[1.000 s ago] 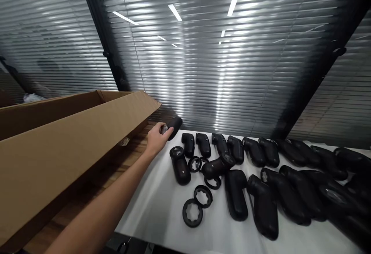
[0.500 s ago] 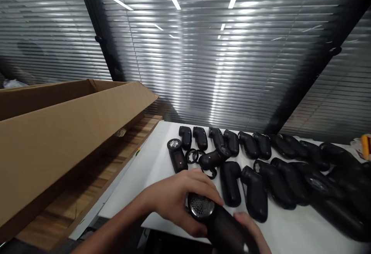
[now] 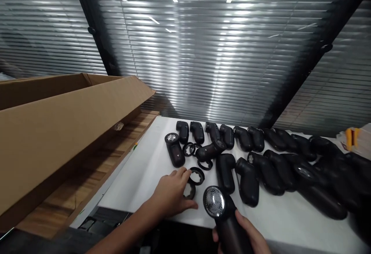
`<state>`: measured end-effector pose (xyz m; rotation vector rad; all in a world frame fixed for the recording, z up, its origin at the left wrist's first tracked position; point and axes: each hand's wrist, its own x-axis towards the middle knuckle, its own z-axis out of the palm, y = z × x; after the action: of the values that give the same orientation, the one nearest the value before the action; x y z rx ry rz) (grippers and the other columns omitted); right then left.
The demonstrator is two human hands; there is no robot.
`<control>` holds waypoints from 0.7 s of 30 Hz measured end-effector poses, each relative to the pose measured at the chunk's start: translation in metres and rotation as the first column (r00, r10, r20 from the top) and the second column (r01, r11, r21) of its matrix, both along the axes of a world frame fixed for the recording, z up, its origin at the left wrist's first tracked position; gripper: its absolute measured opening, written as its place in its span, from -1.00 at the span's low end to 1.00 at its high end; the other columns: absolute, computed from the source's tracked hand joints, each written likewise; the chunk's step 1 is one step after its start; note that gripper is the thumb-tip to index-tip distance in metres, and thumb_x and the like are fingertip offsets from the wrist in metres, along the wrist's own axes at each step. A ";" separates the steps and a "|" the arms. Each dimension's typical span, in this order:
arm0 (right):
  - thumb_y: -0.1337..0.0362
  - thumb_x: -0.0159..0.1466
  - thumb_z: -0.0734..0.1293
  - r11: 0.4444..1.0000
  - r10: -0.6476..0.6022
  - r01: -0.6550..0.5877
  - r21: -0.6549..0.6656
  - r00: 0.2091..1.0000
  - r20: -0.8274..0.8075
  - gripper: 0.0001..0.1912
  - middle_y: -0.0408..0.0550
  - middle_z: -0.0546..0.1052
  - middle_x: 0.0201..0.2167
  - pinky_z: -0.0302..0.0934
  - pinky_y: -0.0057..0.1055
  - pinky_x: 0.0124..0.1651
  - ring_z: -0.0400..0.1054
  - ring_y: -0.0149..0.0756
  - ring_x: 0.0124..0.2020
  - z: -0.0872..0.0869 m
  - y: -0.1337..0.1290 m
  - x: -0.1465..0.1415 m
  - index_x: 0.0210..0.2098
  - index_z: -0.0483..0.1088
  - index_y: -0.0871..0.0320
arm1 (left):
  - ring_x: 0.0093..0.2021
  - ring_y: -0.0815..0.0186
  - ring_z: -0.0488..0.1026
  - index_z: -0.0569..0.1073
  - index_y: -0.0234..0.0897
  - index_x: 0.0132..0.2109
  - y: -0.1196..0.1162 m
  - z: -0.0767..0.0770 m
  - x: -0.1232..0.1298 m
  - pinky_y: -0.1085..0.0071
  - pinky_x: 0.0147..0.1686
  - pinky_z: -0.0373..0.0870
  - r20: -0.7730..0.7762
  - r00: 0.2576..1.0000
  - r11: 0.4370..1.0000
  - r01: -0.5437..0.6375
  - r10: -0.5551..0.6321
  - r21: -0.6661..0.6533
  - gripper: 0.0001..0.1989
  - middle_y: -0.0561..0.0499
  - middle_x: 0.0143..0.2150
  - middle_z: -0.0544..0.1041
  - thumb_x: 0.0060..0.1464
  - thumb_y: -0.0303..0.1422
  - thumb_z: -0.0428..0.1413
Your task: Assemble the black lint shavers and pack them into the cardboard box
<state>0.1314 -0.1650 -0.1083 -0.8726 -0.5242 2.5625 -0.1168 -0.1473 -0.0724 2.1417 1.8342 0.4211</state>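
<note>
Bare white table (image 3: 145, 176) is left at lower centre-left; the right is crowded by black devices (image 3: 278, 165); the left is blocked by a cardboard box (image 3: 58, 130).

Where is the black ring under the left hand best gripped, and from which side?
Judging by its pose, pinch the ring across its thin rim from above: it lies flat on the white table, and its open centre leaves room for a finger. The left hand already partly covers it.

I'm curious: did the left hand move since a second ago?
Yes. The left hand came back from the far table corner by the cardboard box to the near edge, onto a black ring.
</note>
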 end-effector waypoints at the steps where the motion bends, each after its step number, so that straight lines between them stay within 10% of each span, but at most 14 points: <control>1: -0.21 0.22 0.28 1.000 -0.018 0.018 0.006 1.000 0.020 -0.34 0.08 0.53 -0.60 0.15 -0.55 -0.54 0.38 -0.37 -0.63 0.001 -0.001 0.003 -0.29 0.53 0.37 | 0.04 -0.20 0.44 0.31 -0.23 0.20 0.001 -0.004 0.002 0.03 -0.10 0.43 -0.019 1.000 1.000 -0.022 0.022 -0.011 -0.21 -0.23 0.11 0.45 -0.14 -0.09 0.37; 6: -0.07 0.25 0.34 0.992 -0.127 0.128 -0.007 0.991 0.033 -0.52 0.09 0.60 -0.51 0.26 -0.47 -0.51 0.44 -0.30 -0.62 0.009 -0.001 0.008 -0.26 0.48 0.30 | 0.10 -0.14 0.42 0.16 -0.25 0.32 0.009 0.004 0.002 0.07 -0.04 0.43 -0.078 0.995 0.998 -0.059 0.057 -0.029 -0.18 -0.24 0.14 0.46 -0.07 -0.22 0.24; 12: -0.01 0.25 0.35 0.957 -0.289 0.288 0.018 0.957 0.034 -0.57 0.07 0.62 -0.37 0.28 -0.46 -0.57 0.50 -0.22 -0.54 0.015 0.008 0.006 -0.29 0.49 0.31 | 0.06 -0.17 0.39 0.40 -0.26 0.16 0.004 0.057 -0.007 -0.01 -0.04 0.39 -0.104 0.994 1.000 -0.025 0.027 0.018 -0.50 -0.25 0.05 0.47 0.05 -0.27 0.11; 21: -0.05 0.33 0.24 0.959 -0.278 0.277 -0.052 0.960 -0.016 -0.48 0.04 0.60 -0.39 0.26 -0.45 -0.57 0.48 -0.24 -0.55 0.021 0.010 0.006 -0.05 0.49 0.29 | 0.08 0.16 0.39 0.20 -0.05 0.32 0.020 0.074 0.009 0.29 -0.02 0.40 0.475 0.793 0.911 0.411 -0.381 0.044 -0.53 -0.06 0.23 0.36 0.30 -0.29 0.02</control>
<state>0.1369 -0.1547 -0.0869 -0.8650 -0.3073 2.3339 -0.1077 -0.1277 0.0011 2.0672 1.0798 0.7014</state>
